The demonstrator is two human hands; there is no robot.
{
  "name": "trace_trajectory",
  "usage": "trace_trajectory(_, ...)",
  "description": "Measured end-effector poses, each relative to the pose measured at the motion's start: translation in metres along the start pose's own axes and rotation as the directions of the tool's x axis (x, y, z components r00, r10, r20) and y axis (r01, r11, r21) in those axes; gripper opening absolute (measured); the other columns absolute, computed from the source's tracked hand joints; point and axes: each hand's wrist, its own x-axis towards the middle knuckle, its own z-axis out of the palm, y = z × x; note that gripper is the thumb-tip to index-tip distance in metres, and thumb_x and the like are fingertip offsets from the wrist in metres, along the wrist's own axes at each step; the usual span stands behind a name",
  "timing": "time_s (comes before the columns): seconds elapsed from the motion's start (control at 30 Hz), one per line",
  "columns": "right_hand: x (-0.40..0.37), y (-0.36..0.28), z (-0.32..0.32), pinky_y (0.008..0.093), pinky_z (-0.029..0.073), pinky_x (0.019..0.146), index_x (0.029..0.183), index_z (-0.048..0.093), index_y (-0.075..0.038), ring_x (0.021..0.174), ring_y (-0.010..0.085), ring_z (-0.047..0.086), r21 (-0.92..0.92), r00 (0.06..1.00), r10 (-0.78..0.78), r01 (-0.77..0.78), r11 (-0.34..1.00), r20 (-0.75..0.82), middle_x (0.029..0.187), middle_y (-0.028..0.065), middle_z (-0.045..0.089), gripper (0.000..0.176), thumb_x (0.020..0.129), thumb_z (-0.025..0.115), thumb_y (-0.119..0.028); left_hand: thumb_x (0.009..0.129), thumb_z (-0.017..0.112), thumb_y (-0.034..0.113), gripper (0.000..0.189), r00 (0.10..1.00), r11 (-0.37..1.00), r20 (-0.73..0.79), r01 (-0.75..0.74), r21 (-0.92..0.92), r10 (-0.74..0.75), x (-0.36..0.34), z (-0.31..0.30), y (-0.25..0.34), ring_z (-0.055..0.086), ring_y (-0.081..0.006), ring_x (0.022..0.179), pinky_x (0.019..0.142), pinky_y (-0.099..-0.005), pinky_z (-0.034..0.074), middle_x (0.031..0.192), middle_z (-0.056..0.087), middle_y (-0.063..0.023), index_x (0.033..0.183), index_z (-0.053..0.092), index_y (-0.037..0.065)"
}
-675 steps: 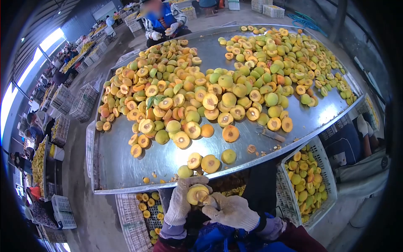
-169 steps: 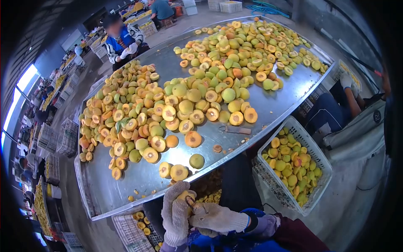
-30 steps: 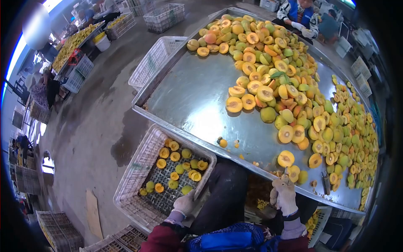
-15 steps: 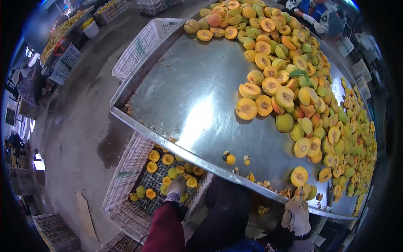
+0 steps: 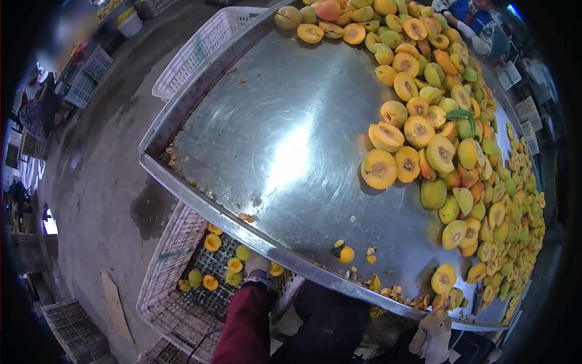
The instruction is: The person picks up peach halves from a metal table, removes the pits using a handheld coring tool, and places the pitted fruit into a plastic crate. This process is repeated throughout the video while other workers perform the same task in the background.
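My left hand (image 5: 257, 264), gloved, reaches down into the plastic crate (image 5: 153, 273) under the table's rim; its fingers are hidden there. Several yellow fruit halves (image 5: 234, 264) lie around it on the crate's mesh floor. At the table's front edge is my gloved right hand (image 5: 433, 332), fingers curled up against the rim, just below a halved fruit (image 5: 444, 279). What those fingers hold is too small to make out. A large heap of halved fruit (image 5: 439, 153) covers the right side of the metal table (image 5: 242, 145).
Pit scraps (image 5: 397, 295) lie along the front rim near a small fruit piece (image 5: 346, 254). Another crate (image 5: 203, 48) stands behind the table's left side. Stacked crates (image 5: 76, 330) are at lower left. A co-worker's gloved hand (image 5: 476, 41) shows at upper right.
The view has shifted, so the table covers more of the crate. My left hand now sits closer under the rim, its fingers out of sight. My right hand stays at the front edge.
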Motion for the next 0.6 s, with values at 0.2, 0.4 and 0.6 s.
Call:
trace_trajectory(0.2,0.009,0.010,-0.016,0.0422,0.050,0.082,0.113,0.064,-0.009,0.096,0.0340,0.063,-0.611,0.698,-0.583,0.689,0.390,0.415,0.101,0.0141,0.067,0.024,0.094,0.057,-0.021,0.081,0.066,0.031,0.039,0.993,0.872,0.030,0.118,-0.476,-0.118,-0.026,-0.046,-0.001,0.067,-0.0345,0.093,0.081,-0.0403,0.052,0.097,0.070,-0.0191,0.108,0.066,0.002)
trace_trajectory(0.4,-0.005,-0.041,0.024,0.0271,0.046,0.058,0.074,0.056,-0.005,0.065,0.0143,0.059,-0.074,0.995,-0.018,0.025,0.997,0.100,0.072,0.0034,0.059,0.011,0.076,0.066,-0.008,0.084,0.063,0.011,0.018,0.955,0.311,0.297,0.277,-0.909,0.019,-0.098,-0.175,0.063,0.061,-0.0148,0.067,0.061,-0.0256,0.049,0.075,0.062,-0.0080,0.099,0.064,0.001)
trace_trajectory(0.6,-0.010,-0.051,0.026,0.0282,0.045,0.047,0.077,0.061,-0.005,0.054,0.0167,0.060,0.035,0.976,0.054,-0.063,0.997,0.209,0.068,0.0057,0.063,0.010,0.081,0.067,-0.012,0.087,0.065,0.011,0.028,0.977,-0.035,-0.019,-0.012,-0.999,0.214,-0.218,-0.286,0.160,0.059,-0.0189,0.059,0.056,-0.0293,0.052,0.085,0.062,-0.0104,0.111,0.056,0.001)
